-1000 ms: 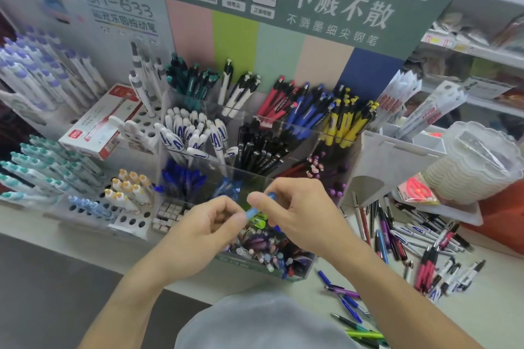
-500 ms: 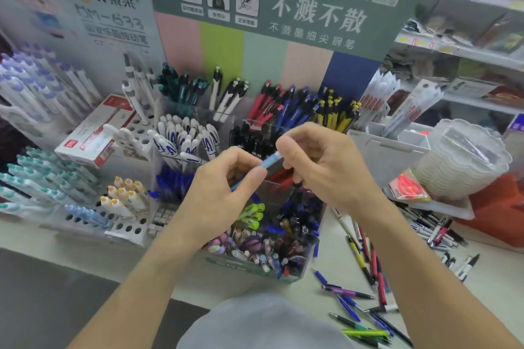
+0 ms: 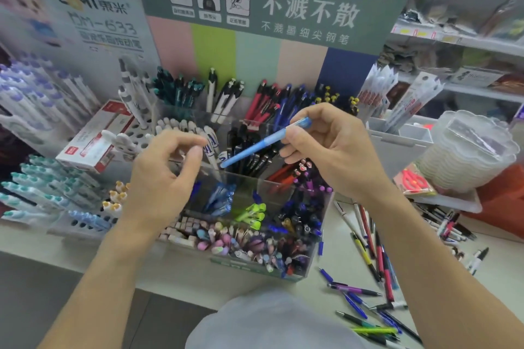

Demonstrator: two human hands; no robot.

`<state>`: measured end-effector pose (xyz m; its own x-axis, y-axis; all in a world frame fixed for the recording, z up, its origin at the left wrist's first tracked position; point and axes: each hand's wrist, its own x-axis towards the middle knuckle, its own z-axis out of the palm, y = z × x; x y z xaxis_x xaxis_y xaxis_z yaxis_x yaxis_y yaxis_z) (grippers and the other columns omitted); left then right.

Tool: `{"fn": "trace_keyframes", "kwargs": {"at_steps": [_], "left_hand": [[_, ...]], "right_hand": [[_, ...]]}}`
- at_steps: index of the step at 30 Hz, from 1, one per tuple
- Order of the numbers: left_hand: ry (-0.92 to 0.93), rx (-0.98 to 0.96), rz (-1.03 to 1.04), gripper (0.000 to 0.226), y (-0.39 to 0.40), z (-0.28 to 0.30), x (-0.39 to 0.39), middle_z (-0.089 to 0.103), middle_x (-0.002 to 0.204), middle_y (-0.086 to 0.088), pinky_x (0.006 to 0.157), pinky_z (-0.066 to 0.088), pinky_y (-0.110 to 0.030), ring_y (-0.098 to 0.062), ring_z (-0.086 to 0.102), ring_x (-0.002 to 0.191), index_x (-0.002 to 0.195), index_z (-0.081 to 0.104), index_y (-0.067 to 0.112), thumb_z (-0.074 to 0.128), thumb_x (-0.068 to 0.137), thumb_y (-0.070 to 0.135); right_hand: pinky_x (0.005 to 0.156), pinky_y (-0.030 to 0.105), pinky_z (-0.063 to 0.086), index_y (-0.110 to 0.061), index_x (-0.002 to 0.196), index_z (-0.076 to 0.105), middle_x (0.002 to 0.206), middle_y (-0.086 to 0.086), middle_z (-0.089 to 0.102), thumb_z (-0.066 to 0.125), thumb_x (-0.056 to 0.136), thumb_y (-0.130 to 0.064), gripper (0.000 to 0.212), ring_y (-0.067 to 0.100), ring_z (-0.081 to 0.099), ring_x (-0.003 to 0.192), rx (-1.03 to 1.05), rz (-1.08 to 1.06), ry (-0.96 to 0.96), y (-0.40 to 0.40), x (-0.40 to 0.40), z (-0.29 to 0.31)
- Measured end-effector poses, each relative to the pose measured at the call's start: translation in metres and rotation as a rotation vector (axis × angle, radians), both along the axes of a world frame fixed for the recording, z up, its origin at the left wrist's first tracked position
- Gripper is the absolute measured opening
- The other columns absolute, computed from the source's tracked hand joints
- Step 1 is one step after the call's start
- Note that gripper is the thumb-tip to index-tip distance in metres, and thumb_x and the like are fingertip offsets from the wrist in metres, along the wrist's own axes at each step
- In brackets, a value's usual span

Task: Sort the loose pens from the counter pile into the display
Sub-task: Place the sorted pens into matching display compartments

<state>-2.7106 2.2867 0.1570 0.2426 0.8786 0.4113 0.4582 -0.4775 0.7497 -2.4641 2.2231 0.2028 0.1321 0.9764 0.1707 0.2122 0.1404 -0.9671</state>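
Counter (image 3: 334, 289): loose pens (image 3: 377, 261) beside display (image 3: 255, 195).

one head-worn wide-angle view, looking forward and down from close above the clear pen display (image 3: 317, 241) on the counter (image 3: 334, 269); both forearms enter from below.

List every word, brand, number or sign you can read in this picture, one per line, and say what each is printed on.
"DS点石": top left of the green header board.
"不溅不散": large white characters on that board.
"不溅墨细尖钢笔": the smaller line beneath.
"DS-758": its upper right, faint.
"DOMI 東米": white display card at left.
"DM-633": on that card, below the brand.
Too small or blurred: icon captions on the board, the card's lower lines, the red and white box, shelf price tags.
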Motion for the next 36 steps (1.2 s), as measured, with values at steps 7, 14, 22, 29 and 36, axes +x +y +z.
{"fn": "trace_keyframes", "kwargs": {"at_steps": [7,14,22,29,36], "left_hand": [[0.391,-0.211,-0.064,0.067,-0.028,-0.084,-0.022,0.054,0.114,0.008,0.071,0.045,-0.015,0.003,0.056,0.079,0.135,0.053,0.019,0.085,0.076,0.022],[0.139,-0.133,0.013,0.038,-0.031,-0.107,-0.004,0.058,0.095,0.009,0.065,0.051,-0.025,-0.003,0.057,0.068,0.110,0.067,0.015,0.083,0.077,0.021],[0.238,-0.129,0.100,0.046,-0.042,-0.098,-0.007,0.054,0.104,0.005,0.070,0.048,-0.017,-0.002,0.054,0.075,0.124,0.061,0.014,0.078,0.082,0.023],[0.051,-0.228,-0.398,0.006,-0.108,-0.044,0.066,0.065,0.075,0.011,0.060,0.045,-0.015,-0.012,0.061,0.067,0.089,0.069,0.019,0.065,0.090,0.014],[0.526,-0.392,-0.832,0.012,-0.146,-0.099,0.164,0.059,0.079,0.013,0.070,0.046,-0.025,-0.004,0.052,0.069,0.100,0.064,0.023,0.061,0.094,0.032]], "right_hand": [[0.070,0.033,0.058,-0.011,0.101,0.068,0.082,-0.001,0.071,0.071,0.092,-0.014,0.010,0.011,0.067,0.072,0.099,0.067,-0.501,-0.001,-0.066,-0.055],[0.088,0.036,0.054,-0.013,0.138,0.056,0.116,0.003,0.063,0.063,0.098,-0.027,0.043,0.017,0.064,0.093,-0.042,0.080,-0.765,0.001,-0.088,-0.106],[0.062,0.019,0.049,-0.009,0.101,0.071,0.083,-0.002,0.064,0.071,0.089,0.000,0.015,0.009,0.059,0.068,0.173,-0.172,-0.535,-0.070,-0.026,-0.082],[0.065,0.016,0.046,-0.020,0.095,0.071,0.083,-0.012,0.064,0.079,0.085,-0.020,0.013,0.005,0.060,0.075,-0.591,-0.411,-0.622,-0.184,0.093,-0.165],[0.085,0.033,0.043,-0.020,0.116,0.068,0.106,0.000,0.049,0.083,0.076,-0.031,0.044,0.022,0.049,0.104,-0.763,-0.085,-0.768,-0.230,0.094,-0.267]]}}
